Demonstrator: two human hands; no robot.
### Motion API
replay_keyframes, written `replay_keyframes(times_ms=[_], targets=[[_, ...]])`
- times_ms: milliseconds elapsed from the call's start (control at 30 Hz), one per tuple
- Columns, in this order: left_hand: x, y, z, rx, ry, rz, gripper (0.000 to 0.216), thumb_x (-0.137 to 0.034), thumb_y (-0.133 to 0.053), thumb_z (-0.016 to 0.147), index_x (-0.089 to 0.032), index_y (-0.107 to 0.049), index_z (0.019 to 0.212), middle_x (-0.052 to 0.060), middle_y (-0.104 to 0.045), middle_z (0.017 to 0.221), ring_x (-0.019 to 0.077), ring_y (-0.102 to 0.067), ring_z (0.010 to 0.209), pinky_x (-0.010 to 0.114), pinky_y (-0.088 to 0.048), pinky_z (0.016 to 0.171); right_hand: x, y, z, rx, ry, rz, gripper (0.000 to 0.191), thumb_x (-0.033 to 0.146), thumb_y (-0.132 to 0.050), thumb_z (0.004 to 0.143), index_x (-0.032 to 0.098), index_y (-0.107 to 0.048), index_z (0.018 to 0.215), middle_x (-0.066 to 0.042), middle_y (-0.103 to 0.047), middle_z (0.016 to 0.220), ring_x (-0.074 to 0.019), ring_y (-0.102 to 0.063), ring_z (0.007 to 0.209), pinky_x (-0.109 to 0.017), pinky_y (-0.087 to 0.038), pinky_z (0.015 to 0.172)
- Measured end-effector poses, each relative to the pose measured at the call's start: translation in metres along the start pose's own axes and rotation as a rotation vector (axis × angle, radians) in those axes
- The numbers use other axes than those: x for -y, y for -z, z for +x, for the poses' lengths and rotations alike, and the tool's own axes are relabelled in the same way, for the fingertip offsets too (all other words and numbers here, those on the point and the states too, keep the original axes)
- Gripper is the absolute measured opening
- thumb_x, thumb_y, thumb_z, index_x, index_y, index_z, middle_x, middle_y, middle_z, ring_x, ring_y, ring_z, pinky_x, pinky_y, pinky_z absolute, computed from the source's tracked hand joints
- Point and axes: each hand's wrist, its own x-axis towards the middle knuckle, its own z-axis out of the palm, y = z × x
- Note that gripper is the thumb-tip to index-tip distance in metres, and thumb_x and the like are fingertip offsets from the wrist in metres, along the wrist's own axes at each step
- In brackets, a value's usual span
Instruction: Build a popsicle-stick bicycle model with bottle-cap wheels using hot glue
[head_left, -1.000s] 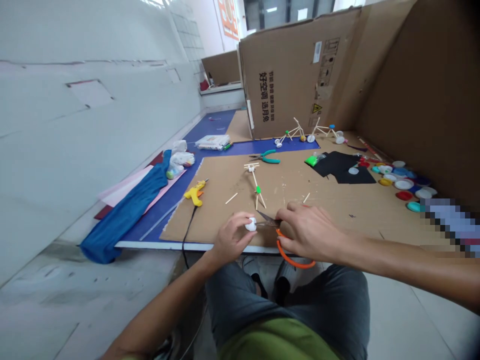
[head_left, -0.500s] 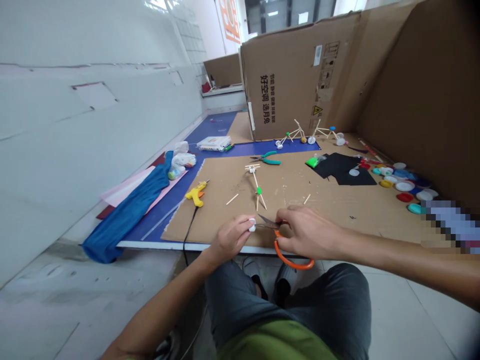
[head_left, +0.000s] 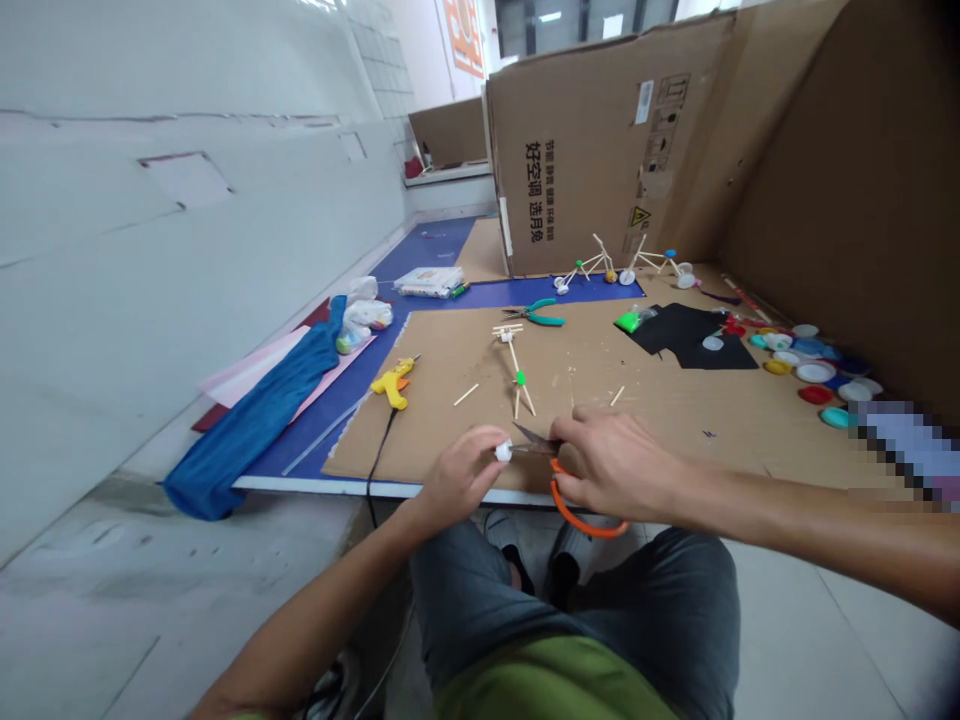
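Between the fingertips of my left hand (head_left: pixel 463 472) is a small white piece (head_left: pixel 503 452), perhaps a plastic cap; its exact kind is too small to tell. My right hand (head_left: pixel 611 455) grips orange-handled scissors (head_left: pixel 589 522) near the pivot, with the blades spread apart. One blade tip points at the white piece and seems to touch it. Just beyond my hands, a wooden-stick frame (head_left: pixel 513 358) with a green joint stands on the cardboard sheet (head_left: pixel 420 440). Loose short sticks lie to either side, one stick (head_left: pixel 466 394) on the left and another stick (head_left: pixel 617 395) on the right.
A yellow glue gun (head_left: pixel 392 384) with a black cord lies at left, teal-handled pliers (head_left: pixel 544 313) farther back. Bottle caps (head_left: pixel 816 372) and black sheets (head_left: pixel 690 333) are on the right. Stick models (head_left: pixel 596 265) stand before a tall cardboard box (head_left: pixel 592 170). Blue cloth (head_left: pixel 255 415) hangs over the left edge.
The white piece has turned slightly in my left fingers, showing a different side. My right hand and the scissors have barely moved; the view has shifted a little.
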Motion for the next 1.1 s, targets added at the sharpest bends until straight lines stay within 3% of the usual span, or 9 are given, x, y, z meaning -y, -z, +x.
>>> replay_keyframes(times_ms=[67, 133, 267, 433, 667, 833, 900, 967, 1100], targets=[[0.007, 0.001, -0.003, -0.036, -0.218, 0.223, 0.018, -0.024, -0.063, 0.089, -0.022, -0.064, 0.107, 0.011, -0.070, 0.113, 0.0210, -0.066, 0.109, 0.037, -0.052, 0.097, 0.000, 0.000, 0.002, 0.085, -0.058, 0.157, 0.027, 0.034, -0.062, 0.081, 0.020, -0.066, 0.103, -0.007, -0.067, 0.090, -0.0198, -0.061, 0.075, -0.026, -0.033, 0.058], [0.010, 0.000, -0.006, -0.078, -0.254, 0.262, 0.026, -0.024, -0.067, 0.086, -0.022, -0.063, 0.112, 0.012, -0.069, 0.117, 0.0223, -0.065, 0.113, 0.038, -0.051, 0.099, 0.001, 0.000, 0.002, 0.067, -0.044, 0.143, 0.028, 0.034, -0.061, 0.081, 0.019, -0.066, 0.104, -0.008, -0.067, 0.092, -0.0196, -0.061, 0.076, -0.026, -0.031, 0.058], [0.005, -0.003, -0.005, -0.116, 0.117, -0.072, 0.047, -0.046, -0.065, 0.088, -0.016, -0.056, 0.123, 0.015, -0.070, 0.114, 0.0242, -0.069, 0.104, 0.038, -0.055, 0.092, 0.001, -0.003, -0.002, -0.089, 0.054, -0.116, 0.024, 0.033, -0.055, 0.087, 0.018, -0.063, 0.104, -0.010, -0.064, 0.098, -0.0171, -0.056, 0.069, -0.028, -0.021, 0.054], [-0.006, -0.003, 0.005, 0.077, 0.457, -0.463, 0.046, -0.059, -0.059, 0.088, -0.014, -0.058, 0.096, 0.009, -0.071, 0.082, 0.0178, -0.068, 0.069, 0.031, -0.056, 0.067, -0.004, -0.010, -0.003, -0.139, 0.125, -0.220, 0.021, 0.027, -0.054, 0.087, 0.017, -0.062, 0.105, -0.010, -0.063, 0.100, -0.0157, -0.052, 0.067, -0.029, -0.017, 0.052], [-0.009, -0.008, 0.003, -0.127, 0.109, -0.090, 0.032, -0.040, -0.077, 0.077, -0.020, -0.065, 0.099, 0.011, -0.071, 0.111, 0.0254, -0.064, 0.112, 0.042, -0.048, 0.103, -0.008, -0.008, 0.000, 0.020, -0.025, 0.099, 0.030, 0.034, -0.065, 0.081, 0.020, -0.064, 0.108, -0.007, -0.065, 0.095, -0.0200, -0.060, 0.078, -0.026, -0.031, 0.058], [-0.008, -0.011, 0.004, 0.113, 0.495, -0.581, 0.041, -0.056, -0.061, 0.087, -0.016, -0.055, 0.089, 0.005, -0.067, 0.073, 0.0159, -0.065, 0.059, 0.028, -0.053, 0.058, -0.002, -0.007, -0.005, -0.104, 0.144, -0.266, 0.016, 0.018, -0.052, 0.091, 0.016, -0.063, 0.101, -0.012, -0.063, 0.096, -0.0215, -0.060, 0.076, -0.030, -0.027, 0.057], [-0.009, -0.010, 0.004, 0.194, 0.556, -0.663, 0.041, -0.057, -0.057, 0.089, -0.016, -0.052, 0.085, 0.003, -0.063, 0.068, 0.0134, -0.060, 0.053, 0.026, -0.050, 0.053, 0.000, -0.008, -0.007, -0.132, 0.202, -0.351, 0.019, 0.011, -0.046, 0.092, 0.015, -0.063, 0.100, -0.013, -0.063, 0.094, -0.0212, -0.060, 0.076, -0.030, -0.026, 0.058], [-0.008, -0.008, 0.003, 0.133, 0.468, -0.541, 0.034, -0.050, -0.062, 0.088, -0.017, -0.054, 0.093, 0.004, -0.067, 0.077, 0.0149, -0.065, 0.064, 0.029, -0.054, 0.063, 0.001, -0.008, -0.007, -0.118, 0.154, -0.294, 0.016, 0.017, -0.051, 0.091, 0.016, -0.063, 0.101, -0.012, -0.063, 0.096, -0.0205, -0.059, 0.075, -0.030, -0.026, 0.057], [0.004, -0.004, -0.002, -0.007, 0.060, -0.029, 0.025, -0.035, -0.072, 0.083, -0.020, -0.063, 0.101, 0.011, -0.070, 0.109, 0.0226, -0.065, 0.108, 0.041, -0.049, 0.098, -0.002, -0.009, -0.002, 0.056, -0.055, 0.076, 0.024, 0.034, -0.064, 0.082, 0.020, -0.063, 0.101, -0.008, -0.066, 0.093, -0.0198, -0.061, 0.074, -0.027, -0.030, 0.057]])
